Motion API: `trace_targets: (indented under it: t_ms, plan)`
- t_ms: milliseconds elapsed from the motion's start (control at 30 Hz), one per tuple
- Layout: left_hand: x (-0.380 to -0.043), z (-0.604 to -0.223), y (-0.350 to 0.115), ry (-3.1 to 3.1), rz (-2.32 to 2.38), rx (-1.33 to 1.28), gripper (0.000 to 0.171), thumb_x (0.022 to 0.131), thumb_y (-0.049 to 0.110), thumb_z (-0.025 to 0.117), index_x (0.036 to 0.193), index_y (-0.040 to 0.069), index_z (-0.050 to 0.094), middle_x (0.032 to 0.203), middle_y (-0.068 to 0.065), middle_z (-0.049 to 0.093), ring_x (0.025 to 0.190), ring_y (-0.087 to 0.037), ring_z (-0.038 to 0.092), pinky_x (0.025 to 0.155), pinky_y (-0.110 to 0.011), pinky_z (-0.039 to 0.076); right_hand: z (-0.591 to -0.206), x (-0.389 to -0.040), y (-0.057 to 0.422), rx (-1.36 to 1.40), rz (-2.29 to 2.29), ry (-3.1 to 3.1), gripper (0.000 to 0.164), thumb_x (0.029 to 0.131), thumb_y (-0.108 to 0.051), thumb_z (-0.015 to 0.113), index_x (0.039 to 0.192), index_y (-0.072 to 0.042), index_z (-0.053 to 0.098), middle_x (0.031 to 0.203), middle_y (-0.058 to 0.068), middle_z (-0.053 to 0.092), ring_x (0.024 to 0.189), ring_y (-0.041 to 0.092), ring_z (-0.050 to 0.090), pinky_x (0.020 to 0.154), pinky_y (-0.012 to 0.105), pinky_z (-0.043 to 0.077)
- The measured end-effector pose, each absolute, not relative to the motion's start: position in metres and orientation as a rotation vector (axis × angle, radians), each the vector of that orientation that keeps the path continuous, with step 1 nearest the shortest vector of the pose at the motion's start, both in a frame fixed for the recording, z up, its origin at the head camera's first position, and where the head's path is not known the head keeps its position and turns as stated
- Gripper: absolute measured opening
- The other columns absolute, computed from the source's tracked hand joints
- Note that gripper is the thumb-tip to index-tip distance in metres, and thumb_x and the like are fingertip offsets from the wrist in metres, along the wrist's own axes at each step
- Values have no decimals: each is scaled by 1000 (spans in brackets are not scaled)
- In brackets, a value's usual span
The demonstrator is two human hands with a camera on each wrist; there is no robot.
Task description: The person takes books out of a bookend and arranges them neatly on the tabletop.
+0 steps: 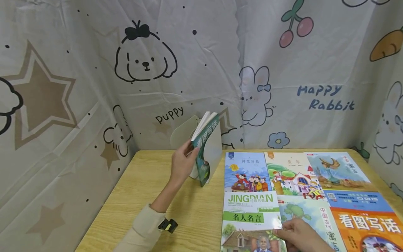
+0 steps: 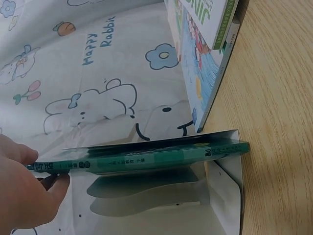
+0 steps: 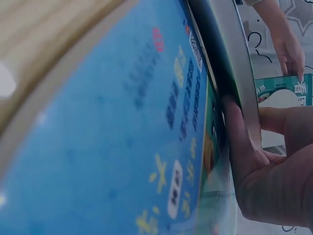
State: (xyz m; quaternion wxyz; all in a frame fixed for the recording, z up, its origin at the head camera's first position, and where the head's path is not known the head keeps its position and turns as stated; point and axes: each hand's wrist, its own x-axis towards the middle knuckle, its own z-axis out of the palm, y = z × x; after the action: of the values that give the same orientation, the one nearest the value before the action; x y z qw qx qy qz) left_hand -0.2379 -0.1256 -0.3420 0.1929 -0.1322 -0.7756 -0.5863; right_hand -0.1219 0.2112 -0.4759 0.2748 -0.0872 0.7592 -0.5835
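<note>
In the head view, my left hand [image 1: 182,162] grips a green book [image 1: 203,171] near the top of its spine, thumb on one side and fingers on the other. The book stands upright, slightly tilted, in a white file holder [image 1: 215,145]. In the left wrist view its green spine [image 2: 146,159] runs along the holder's open front, its lower end at the holder's base [image 2: 227,181]. My right hand [image 1: 302,234] pinches the right edge of a green-and-white book [image 1: 244,203] that lies over other books. The right wrist view shows my right thumb and fingers [image 3: 239,137] around that edge.
Around the right hand lie a blue-covered book [image 1: 248,171], a cream one [image 1: 292,168], a pale green one [image 1: 296,206], an orange one [image 1: 362,224] and one with a bird [image 1: 337,171]. A printed curtain [image 1: 195,70] rises behind the wooden table [image 1: 135,196].
</note>
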Motion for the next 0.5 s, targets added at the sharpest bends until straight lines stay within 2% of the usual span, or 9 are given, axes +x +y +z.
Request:
trace_targets:
  t_ms: [233, 500]
  plan:
    - [-237, -340, -125, -2178, -1674, -364, 39, 90, 4, 57, 128, -4, 50, 119, -22, 56, 110, -27, 55, 84, -23, 47, -473, -125, 211, -344, -1408, 2179, 41, 91, -36, 55, 61, -9, 54, 48, -4, 41, 41, 8, 34, 40, 27, 37]
    - [-260, -366, -133, -2158, -1650, -369, 38, 90, 11, 60, 127, 3, 54, 117, -16, 59, 107, -21, 57, 82, -25, 49, -470, -123, 207, -284, -1321, 2227, 41, 88, -40, 58, 60, -11, 52, 47, -5, 37, 40, 8, 30, 40, 25, 29]
